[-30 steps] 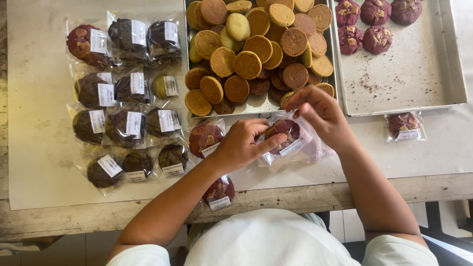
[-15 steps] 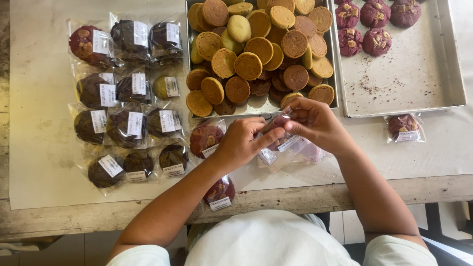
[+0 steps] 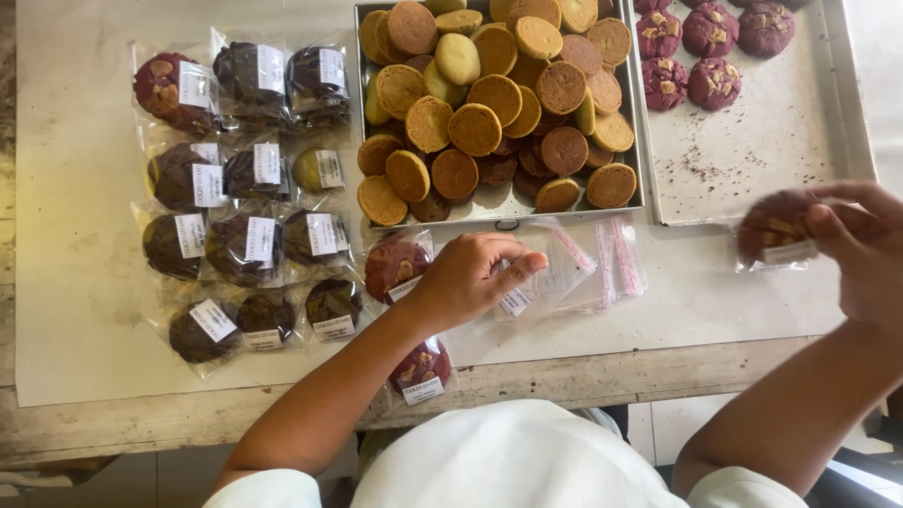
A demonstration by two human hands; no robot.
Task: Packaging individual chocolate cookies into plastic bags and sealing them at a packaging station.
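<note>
My left hand [image 3: 475, 274] rests on a stack of clear empty bags [image 3: 583, 268] on the table, fingers curled over one with a white label. Out at the right edge, my right hand [image 3: 861, 246] grips a bagged dark red cookie [image 3: 776, 229] just above the table. Beside my left wrist lies another bagged red cookie [image 3: 396, 265], and a third one [image 3: 420, 365] sits at the table's front edge.
A metal tray [image 3: 499, 202] heaped with several golden and brown cookies stands at the back. To its right, a second tray [image 3: 752, 160] holds several dark red cookies. Rows of bagged, labelled cookies [image 3: 246, 193] fill the left side on white paper.
My right hand has swung from the middle to the far right, onto the bagged red cookie there. My left hand stayed on the empty bags.
</note>
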